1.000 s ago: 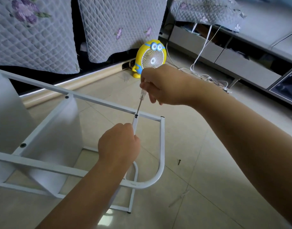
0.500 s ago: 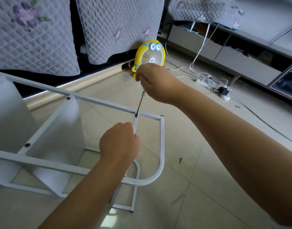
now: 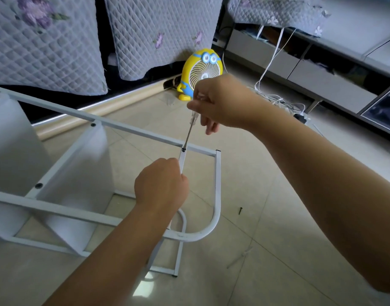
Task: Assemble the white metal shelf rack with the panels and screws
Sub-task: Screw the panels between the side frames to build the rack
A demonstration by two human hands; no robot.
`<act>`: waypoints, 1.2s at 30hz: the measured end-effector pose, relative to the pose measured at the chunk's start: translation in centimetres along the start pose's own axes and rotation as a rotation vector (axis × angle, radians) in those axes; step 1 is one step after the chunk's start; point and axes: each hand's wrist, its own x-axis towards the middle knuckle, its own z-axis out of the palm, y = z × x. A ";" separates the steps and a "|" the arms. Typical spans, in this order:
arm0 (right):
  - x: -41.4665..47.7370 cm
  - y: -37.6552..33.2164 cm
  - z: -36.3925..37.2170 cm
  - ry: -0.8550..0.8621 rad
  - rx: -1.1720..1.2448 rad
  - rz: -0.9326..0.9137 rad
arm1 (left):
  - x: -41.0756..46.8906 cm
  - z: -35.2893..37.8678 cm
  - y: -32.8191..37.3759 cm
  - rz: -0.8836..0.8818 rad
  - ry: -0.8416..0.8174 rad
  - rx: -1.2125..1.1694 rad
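White metal shelf rack frame (image 3: 134, 133) lay on tiled floor (image 3: 278, 217), two white panels (image 3: 83, 164) fitted. Left hand (image 3: 161, 184) clamped on short white crossbar (image 3: 182, 161); right hand (image 3: 218, 104) pinched clear-handled screwdriver (image 3: 190, 131), tip in black joint screw (image 3: 183, 149). Loose black screw (image 3: 240, 210) nearby: fastening judged unfinished.

White-painted metal tubing of the shelf rack (image 3: 217, 184) looks smooth and matt; the floor tiles (image 3: 278, 250) are glossy. The screwdriver (image 3: 194, 119) pairs clear plastic with bare metal. The quilted covers (image 3: 46, 51) are cloth.

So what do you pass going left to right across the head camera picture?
Panels → left hand → loose screw → cables.
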 end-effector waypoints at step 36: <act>0.5 -1.0 1.4 0.165 -0.455 0.009 | -0.2 0.2 -0.2 0.036 0.012 0.009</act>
